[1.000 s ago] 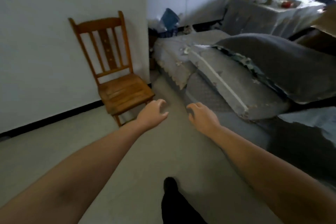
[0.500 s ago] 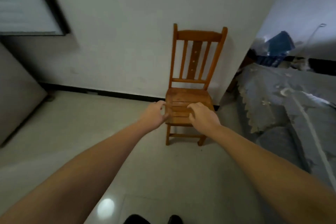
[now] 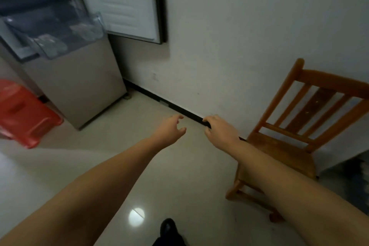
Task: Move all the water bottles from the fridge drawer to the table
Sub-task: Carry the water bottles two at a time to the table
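The fridge drawer (image 3: pixel 54 32) sits in the upper left of the frame, pulled out from the fridge (image 3: pixel 79 86), well apart from both hands, which hang over the floor (image 3: pixel 99 166) at centre frame. Clear shapes that may be water bottles (image 3: pixel 51 46) lie in the drawer; blur prevents a count.

The left hand (image 3: pixel 169 131) is empty, fingers loosely curled and spread, touching nothing. The right hand (image 3: pixel 220 132) is just beside it but apart from it, fingers bent downward, also holding nothing.

The drawer is clear plastic with a curved front lip, tilted forward. The fridge door (image 3: pixel 123 12) stands open against the wall. A red stool (image 3: pixel 22 114) is at the left edge; a wooden chair (image 3: pixel 303 122) stands at the right, behind the right forearm.
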